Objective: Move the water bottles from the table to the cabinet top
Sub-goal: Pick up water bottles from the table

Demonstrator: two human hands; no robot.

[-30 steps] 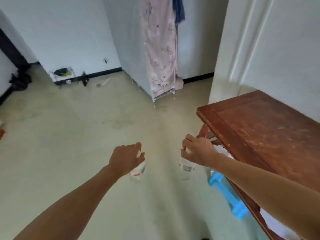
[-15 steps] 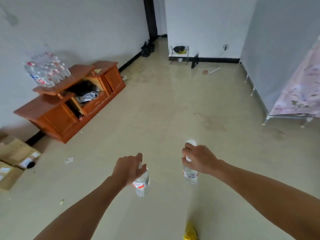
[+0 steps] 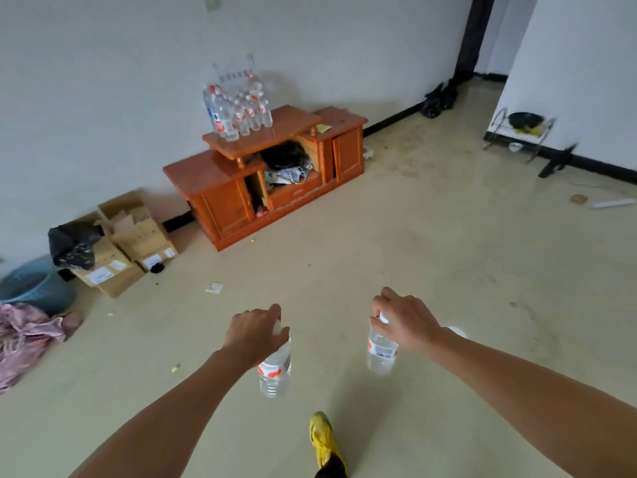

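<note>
My left hand (image 3: 253, 334) grips a clear water bottle (image 3: 275, 369) by its cap, the bottle hanging below with a red-and-white label. My right hand (image 3: 405, 320) holds a second clear water bottle (image 3: 381, 351) the same way, by its white cap. Both hang over the bare floor in front of me. Across the room stands a low orange wooden cabinet (image 3: 220, 174) against the white wall. Several water bottles (image 3: 238, 110) stand grouped on its raised top shelf.
Cardboard boxes (image 3: 134, 236) and a black bag (image 3: 72, 244) lie left of the cabinet, with a blue bucket (image 3: 32, 284) and pink cloth (image 3: 26, 336) further left. A metal rack (image 3: 520, 132) stands at the right wall. My yellow shoe (image 3: 322, 439) shows at the bottom.
My view has swung left, away from the wooden table, and the cabinet has come to the centre and closer. Both hands keep carrying their bottles.
</note>
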